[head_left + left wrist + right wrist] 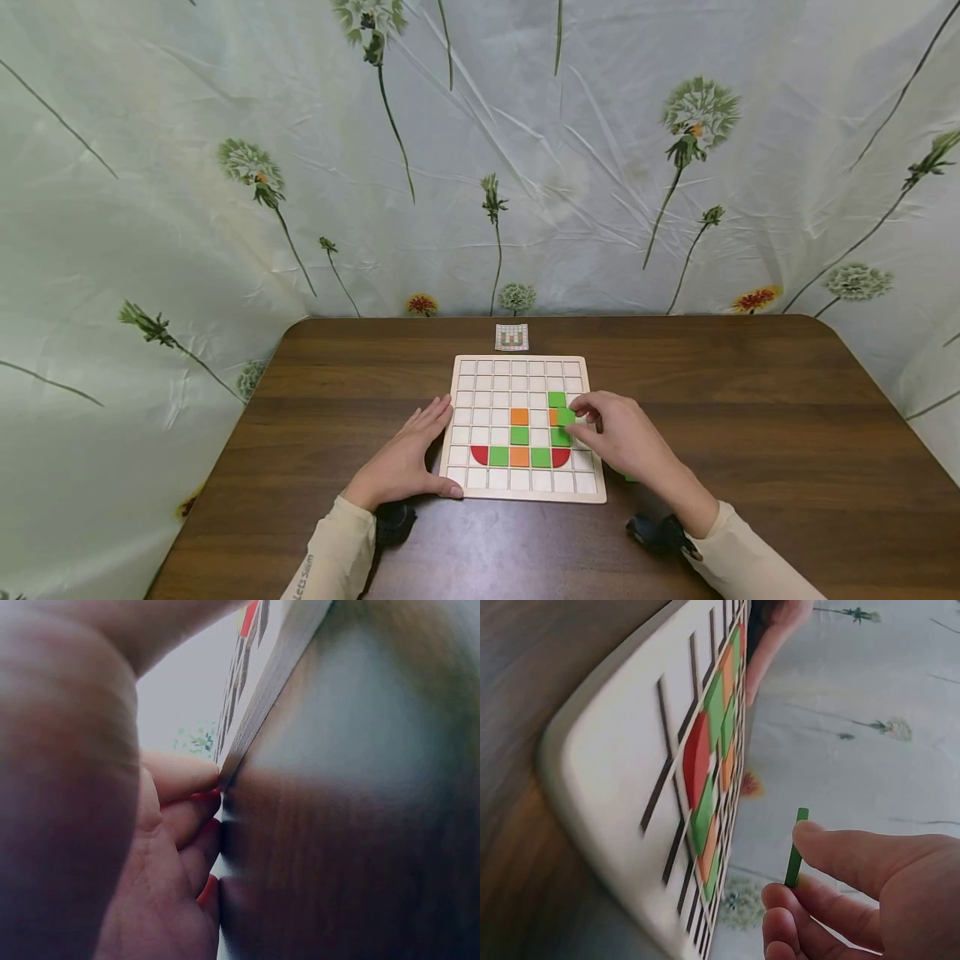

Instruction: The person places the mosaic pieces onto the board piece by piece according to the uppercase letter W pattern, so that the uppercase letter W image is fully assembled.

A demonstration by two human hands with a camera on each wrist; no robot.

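A pale wooden grid board (525, 493) lies on the table, with green, orange and red tiles set in some of its squares. My right hand (626, 433) pinches a green square tile (566, 417) between thumb and fingers above the board's right side; in the right wrist view this green tile (797, 847) is seen edge-on, apart from the board. Along the board's left edge rests my left hand (408, 458), fingers extended and thumb near the front left corner. In the left wrist view its fingers (187, 776) touch the board's side.
A small card with a printed grid pattern (512, 337) lies behind the board. Part of another green piece (630, 478) shows on the table under the right forearm. The brown wooden table (750, 400) meets a flower-printed cloth (585, 167) at its back edge.
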